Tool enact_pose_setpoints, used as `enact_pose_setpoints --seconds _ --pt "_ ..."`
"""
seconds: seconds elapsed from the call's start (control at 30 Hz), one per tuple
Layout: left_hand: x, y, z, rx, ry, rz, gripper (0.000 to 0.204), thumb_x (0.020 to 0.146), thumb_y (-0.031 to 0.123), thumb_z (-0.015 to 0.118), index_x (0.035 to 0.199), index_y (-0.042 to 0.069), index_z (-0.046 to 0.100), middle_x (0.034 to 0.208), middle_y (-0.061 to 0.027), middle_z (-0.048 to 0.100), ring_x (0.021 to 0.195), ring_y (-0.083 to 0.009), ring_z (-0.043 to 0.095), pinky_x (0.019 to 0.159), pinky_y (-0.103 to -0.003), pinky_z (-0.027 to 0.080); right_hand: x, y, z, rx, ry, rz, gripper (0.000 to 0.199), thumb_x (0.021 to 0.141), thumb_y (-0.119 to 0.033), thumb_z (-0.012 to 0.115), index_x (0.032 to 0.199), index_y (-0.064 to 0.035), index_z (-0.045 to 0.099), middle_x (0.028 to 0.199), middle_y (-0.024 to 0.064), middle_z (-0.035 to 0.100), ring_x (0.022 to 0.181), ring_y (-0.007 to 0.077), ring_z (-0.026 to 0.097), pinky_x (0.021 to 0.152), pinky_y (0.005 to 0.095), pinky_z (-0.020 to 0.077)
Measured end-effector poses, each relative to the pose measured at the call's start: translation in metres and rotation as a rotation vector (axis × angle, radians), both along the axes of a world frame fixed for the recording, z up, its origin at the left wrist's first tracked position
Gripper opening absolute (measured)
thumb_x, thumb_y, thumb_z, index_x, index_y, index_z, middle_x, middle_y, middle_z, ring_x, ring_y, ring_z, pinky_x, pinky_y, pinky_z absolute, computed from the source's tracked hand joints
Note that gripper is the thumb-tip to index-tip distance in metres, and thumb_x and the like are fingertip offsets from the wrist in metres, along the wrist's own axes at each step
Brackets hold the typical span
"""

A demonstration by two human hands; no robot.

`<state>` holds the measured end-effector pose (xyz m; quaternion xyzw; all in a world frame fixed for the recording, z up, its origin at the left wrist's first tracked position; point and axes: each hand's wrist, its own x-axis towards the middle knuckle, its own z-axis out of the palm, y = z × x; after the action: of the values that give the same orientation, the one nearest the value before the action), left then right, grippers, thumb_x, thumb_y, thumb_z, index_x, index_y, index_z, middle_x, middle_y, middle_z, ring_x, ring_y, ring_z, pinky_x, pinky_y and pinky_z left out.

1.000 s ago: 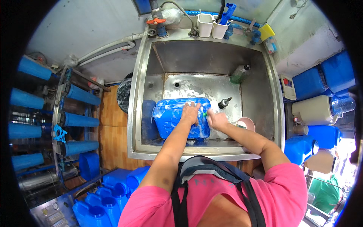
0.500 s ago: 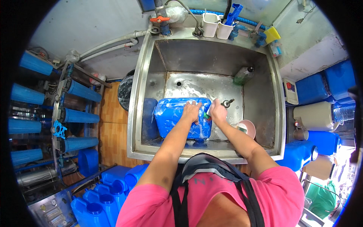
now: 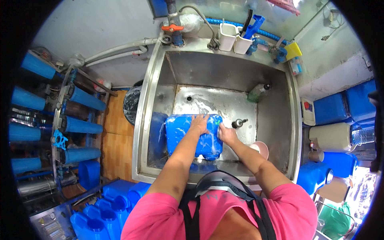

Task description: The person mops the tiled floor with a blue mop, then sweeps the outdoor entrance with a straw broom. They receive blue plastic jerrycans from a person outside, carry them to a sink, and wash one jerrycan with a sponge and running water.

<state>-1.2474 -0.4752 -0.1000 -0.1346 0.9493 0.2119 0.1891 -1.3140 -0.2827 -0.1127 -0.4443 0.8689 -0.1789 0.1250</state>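
A blue plastic jerrycan (image 3: 180,134) lies on its side in the near left part of a steel sink (image 3: 143,120), streaked with white suds. My left hand (image 3: 199,124) rests on its upper face, fingers spread. At the jerrycan's right end, my right hand (image 3: 228,134) is closed on a scrubbing pad (image 3: 219,123); only a small green part shows, and the rest is hidden by my fingers. Just right of that hand stands a dark object with a black top (image 3: 239,123), its kind unclear. A pink bowl (image 3: 262,149) sits near my right forearm.
A green-tinted bottle (image 3: 258,93) stands in the sink's far right corner. White holders (image 3: 228,37) with brushes and an orange-handled valve (image 3: 173,28) line the back. Blue filter housings (image 3: 84,125) are at left, and several blue jerrycans (image 3: 95,226) stand near left, with more at right.
My view has tilted, so the sink sits lower in it. My right hand has slid a little nearer along the jerrycan's right end. The left hand stays on top.
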Motion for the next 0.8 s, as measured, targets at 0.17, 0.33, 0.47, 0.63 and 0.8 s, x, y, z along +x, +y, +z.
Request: enact_pose_setpoints --seconds 0.17,0.33,0.47,0.63,0.8 --pt "-0.009 -0.013 -0.015 0.011 -0.168 -0.094 0.09 0.064 0.031 0.081 0.141 0.022 0.035 0.145 -0.0076 0.038 0.134 -0.0265 0.035 0.109 -0.056 0.025 -0.019 -0.004 -0.009 0.003 -0.021 -0.428 0.014 0.089 -0.022 0.047 0.099 -0.0122 0.049 0.066 0.0234 0.061 0.064 0.0439 0.061 0.06 0.054 0.0477" --pt "-0.015 -0.015 -0.031 0.027 -0.19 -0.067 0.08 0.071 0.024 0.074 0.141 0.023 0.037 0.146 -0.0068 0.037 0.134 -0.0256 0.035 0.108 -0.06 0.024 -0.026 -0.015 -0.03 -0.098 -0.232 -0.508 0.019 0.089 -0.021 0.045 0.1 -0.0042 0.048 0.076 0.0282 0.061 0.076 0.0478 0.06 0.069 0.0569 0.0455" --pt "-0.038 -0.048 0.002 0.048 -0.165 0.048 0.057 0.075 0.023 0.065 0.131 0.02 0.051 0.124 -0.0124 0.058 0.118 -0.028 0.053 0.109 -0.059 0.019 -0.017 0.026 -0.028 0.261 -0.312 -0.449 0.026 0.084 -0.027 0.051 0.101 -0.0077 0.054 0.09 0.0247 0.065 0.09 0.0401 0.063 0.078 0.0485 0.0485" --pt "-0.118 -0.131 0.133 -0.513 0.939 0.346 0.05 0.068 0.016 0.068 0.115 0.007 0.055 0.144 -0.0276 0.028 0.132 -0.0422 0.029 0.102 -0.057 0.027 -0.04 0.079 0.012 -0.048 -0.471 -0.372 0.036 0.071 -0.032 0.067 0.096 -0.0081 0.056 0.089 0.018 0.066 0.086 0.0343 0.064 0.077 0.0403 0.0489" --pt "-0.165 -0.196 0.239 -0.691 0.449 0.39 0.053 0.076 0.025 0.066 0.127 0.024 0.054 0.151 -0.0242 0.011 0.138 -0.0452 0.015 0.106 -0.058 0.026 -0.082 0.117 0.037 -0.187 -0.491 -0.51 0.029 0.066 -0.013 0.067 0.092 -0.0071 0.056 0.089 0.0133 0.064 0.083 0.0262 0.063 0.074 0.0347 0.0487"
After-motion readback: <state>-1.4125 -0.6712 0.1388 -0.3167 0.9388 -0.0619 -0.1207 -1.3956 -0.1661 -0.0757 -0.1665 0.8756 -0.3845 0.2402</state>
